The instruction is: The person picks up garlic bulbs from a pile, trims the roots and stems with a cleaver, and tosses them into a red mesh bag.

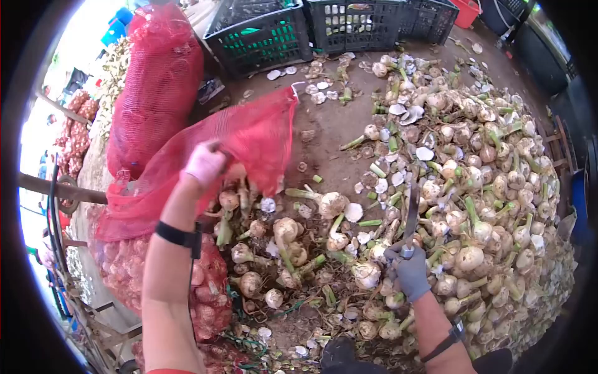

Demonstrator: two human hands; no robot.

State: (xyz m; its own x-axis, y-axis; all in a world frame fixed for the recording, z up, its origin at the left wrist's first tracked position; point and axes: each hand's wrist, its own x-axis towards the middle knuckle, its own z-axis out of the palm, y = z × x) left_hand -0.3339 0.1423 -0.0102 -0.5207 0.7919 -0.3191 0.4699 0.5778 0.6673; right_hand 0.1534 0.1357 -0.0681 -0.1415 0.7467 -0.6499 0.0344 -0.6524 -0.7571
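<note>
My left hand (pixel 207 163), in a pale pink glove, grips a loose red mesh bag (pixel 252 128) that is stretched out flat toward the upper right. In my right hand (pixel 408 268), which wears a grey glove, is a knife (pixel 413 209) with its blade pointing away from me. Right beside that hand lies a large heap of pale bulbs (pixel 470 257) with cut green stems, looking like fresh garlic. More loose bulbs (pixel 332 204) lie on the dirt between my two hands. Below the left forearm sits a filled red mesh sack (pixel 208 293), partly hidden by the arm and the loose bag.
A tall red mesh sack (pixel 156 93) stands at the upper left. Dark plastic crates (pixel 258 40) line the far side, with a red tub (pixel 466 12) at their right. Cut root discs and stem pieces litter the ground (pixel 330 137). A wooden pole (pixel 62 189) juts in at left.
</note>
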